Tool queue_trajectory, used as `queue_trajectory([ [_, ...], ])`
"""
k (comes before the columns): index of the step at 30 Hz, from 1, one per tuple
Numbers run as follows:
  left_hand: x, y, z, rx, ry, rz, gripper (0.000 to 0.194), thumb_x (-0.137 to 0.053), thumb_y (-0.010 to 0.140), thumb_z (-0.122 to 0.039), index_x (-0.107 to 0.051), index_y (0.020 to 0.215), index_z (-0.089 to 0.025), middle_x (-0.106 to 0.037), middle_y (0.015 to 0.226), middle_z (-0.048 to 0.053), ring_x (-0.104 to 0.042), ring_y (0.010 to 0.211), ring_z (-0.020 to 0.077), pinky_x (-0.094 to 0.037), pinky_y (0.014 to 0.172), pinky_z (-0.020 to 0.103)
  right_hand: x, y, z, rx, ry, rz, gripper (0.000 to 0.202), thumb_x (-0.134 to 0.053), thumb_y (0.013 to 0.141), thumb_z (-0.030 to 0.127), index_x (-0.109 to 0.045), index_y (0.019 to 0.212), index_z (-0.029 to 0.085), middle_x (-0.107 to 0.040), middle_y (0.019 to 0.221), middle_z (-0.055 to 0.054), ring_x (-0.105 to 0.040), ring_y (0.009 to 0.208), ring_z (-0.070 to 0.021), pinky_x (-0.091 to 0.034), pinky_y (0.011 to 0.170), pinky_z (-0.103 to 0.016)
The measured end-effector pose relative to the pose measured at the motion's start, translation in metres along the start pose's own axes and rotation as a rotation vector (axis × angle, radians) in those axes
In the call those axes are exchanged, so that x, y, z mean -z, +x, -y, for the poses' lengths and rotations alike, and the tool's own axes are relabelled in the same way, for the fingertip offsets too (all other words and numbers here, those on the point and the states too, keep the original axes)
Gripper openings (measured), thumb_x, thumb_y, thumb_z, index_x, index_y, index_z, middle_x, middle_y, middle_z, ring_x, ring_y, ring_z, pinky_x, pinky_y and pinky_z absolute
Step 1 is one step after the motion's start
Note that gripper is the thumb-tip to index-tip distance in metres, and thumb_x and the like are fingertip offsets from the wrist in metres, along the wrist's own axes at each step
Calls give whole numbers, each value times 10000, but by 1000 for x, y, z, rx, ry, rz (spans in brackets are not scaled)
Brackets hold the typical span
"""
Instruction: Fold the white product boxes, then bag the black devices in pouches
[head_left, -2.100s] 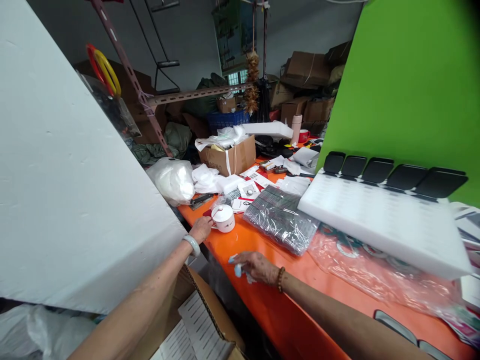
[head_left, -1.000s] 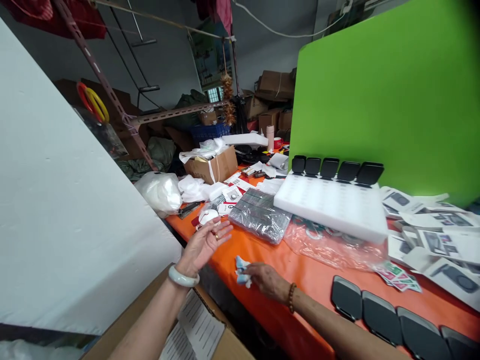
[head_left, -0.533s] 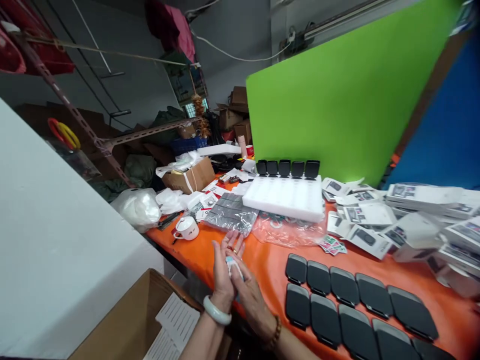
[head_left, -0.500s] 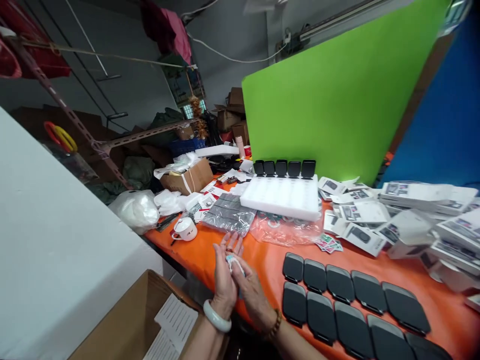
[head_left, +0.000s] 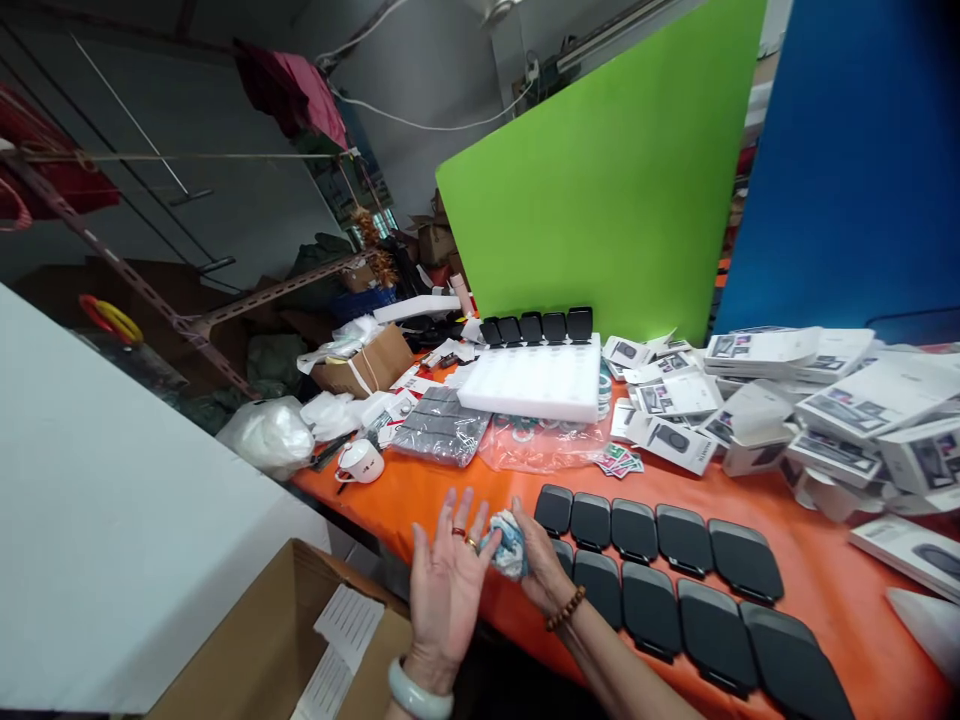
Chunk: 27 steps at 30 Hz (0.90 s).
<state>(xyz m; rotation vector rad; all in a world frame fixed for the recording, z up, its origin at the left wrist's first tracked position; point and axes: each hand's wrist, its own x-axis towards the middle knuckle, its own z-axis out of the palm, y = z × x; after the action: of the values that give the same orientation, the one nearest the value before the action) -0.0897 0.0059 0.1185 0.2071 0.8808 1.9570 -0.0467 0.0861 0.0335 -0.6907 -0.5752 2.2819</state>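
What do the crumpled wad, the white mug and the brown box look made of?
Wad: probably cloth, possibly paper; matte, with soft blue and white folds.
Mug: likely ceramic or enamel, apparently glazed, from its smooth white surface.
Box: likely cardboard, matte, judging by its plain brown, flat walls.

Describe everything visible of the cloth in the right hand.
The cloth is a small, crumpled wad, white with light blue patches, and looks soft, like thin fabric; its weave is too small to make out. It is bunched into uneven folds, not spread flat. The right hand grips it from the right. The open left hand is just left of it; whether its little finger touches the cloth, I cannot tell. In this view it appears against the orange tabletop.
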Motion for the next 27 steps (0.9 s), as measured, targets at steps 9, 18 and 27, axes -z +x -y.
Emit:
queue_trajectory([
  [9, 9, -19, -1, 111, -175, 67, 526, -292, 938, -527, -299, 1431, -344, -203, 1569, 28, -228, 1401, 341, -235, 1036, 704, 24, -49, 22, -298, 40, 595, 297, -676, 617, 146, -680, 914, 125, -672, 772, -34, -580, 646, -123, -404, 630, -224],
  [18, 8, -29, 12, 382, -49, 316, 650, -214, 880, -658, -388, 1385, -287, -39, 1593, -4, -67, 1417, 397, -205, 994, 751, 46, -69, 37, -238, -179, 532, 223, -751, 657, 253, -695, 815, 106, -566, 659, 11, -464, 568, -77, -330, 562, -195],
  [27, 1, -26, 9, 537, 26, 440, 637, -115, 914, -589, -405, 1373, -257, 3, 1596, 28, -101, 1408, 413, -148, 985, 767, 44, -79, 42, 75, -460, 476, 233, -762, 622, 310, -596, 625, 147, -509, 681, 22, -432, 650, -111, -356, 622, -234],
])
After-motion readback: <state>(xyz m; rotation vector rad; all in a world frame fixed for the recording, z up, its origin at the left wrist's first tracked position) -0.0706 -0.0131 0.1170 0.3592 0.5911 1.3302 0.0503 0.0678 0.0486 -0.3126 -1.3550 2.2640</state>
